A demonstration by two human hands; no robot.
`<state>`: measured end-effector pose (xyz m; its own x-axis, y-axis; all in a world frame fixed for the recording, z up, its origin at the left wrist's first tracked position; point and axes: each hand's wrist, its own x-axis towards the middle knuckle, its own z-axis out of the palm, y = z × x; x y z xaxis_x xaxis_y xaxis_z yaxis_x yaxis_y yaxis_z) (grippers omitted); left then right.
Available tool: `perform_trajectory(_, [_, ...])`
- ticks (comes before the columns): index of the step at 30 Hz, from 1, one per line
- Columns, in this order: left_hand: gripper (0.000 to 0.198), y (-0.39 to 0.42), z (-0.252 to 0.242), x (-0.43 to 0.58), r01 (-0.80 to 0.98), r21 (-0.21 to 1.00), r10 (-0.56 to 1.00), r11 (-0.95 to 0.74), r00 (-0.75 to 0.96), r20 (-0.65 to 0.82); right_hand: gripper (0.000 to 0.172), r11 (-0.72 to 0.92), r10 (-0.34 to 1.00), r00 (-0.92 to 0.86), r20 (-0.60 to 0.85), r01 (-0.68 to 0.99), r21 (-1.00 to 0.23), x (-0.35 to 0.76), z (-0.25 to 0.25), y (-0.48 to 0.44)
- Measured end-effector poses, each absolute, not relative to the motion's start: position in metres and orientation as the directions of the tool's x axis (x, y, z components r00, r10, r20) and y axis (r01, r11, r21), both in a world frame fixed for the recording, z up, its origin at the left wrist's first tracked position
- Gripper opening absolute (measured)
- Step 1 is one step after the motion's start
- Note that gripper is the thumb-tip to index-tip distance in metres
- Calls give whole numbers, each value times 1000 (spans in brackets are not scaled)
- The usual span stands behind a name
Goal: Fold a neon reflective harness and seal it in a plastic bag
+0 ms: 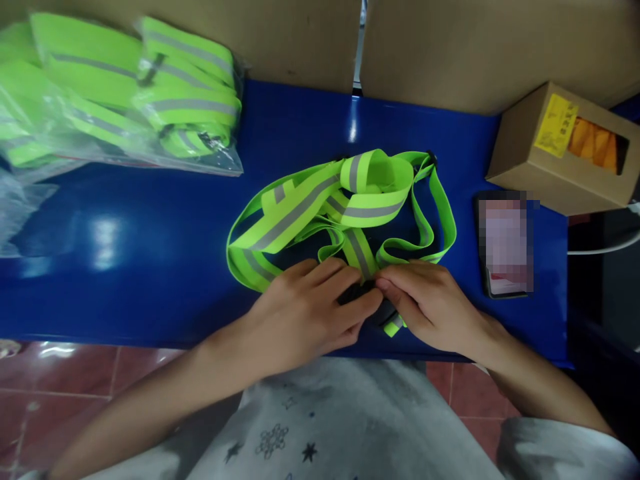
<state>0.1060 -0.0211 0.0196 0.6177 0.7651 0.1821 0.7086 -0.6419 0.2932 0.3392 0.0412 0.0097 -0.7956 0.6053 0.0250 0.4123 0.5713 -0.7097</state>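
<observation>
A neon green reflective strap vest (345, 203) with grey stripes lies tangled on the blue table (150, 267) in front of me. My left hand (305, 313) and my right hand (430, 303) meet at its near end. Both pinch a dark buckle piece (363, 297) fixed to the straps, with fingers curled around it. The buckle is mostly hidden by my fingers.
Clear bags of folded green reflective vests (135, 93) are piled at the back left. A cardboard box (565, 147) with a yellow label stands at the back right, a phone (505, 243) lying beside it. Cardboard panels (450, 47) line the far edge.
</observation>
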Motion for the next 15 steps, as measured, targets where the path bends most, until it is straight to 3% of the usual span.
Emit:
perform_trajectory(7, [46,-29,12,92,638,564,821,-524,555,136,20,623,574,-818,43,402,-672,341,11,43])
perform_trajectory(10, [58,-33,12,90,672,515,820,-532,561,114,17,632,576,-815,63,395,-667,342,10,45])
perform_trajectory(15, [53,-38,14,73,711,464,834,-528,538,124,14,659,570,-819,69,405,-633,346,9,50])
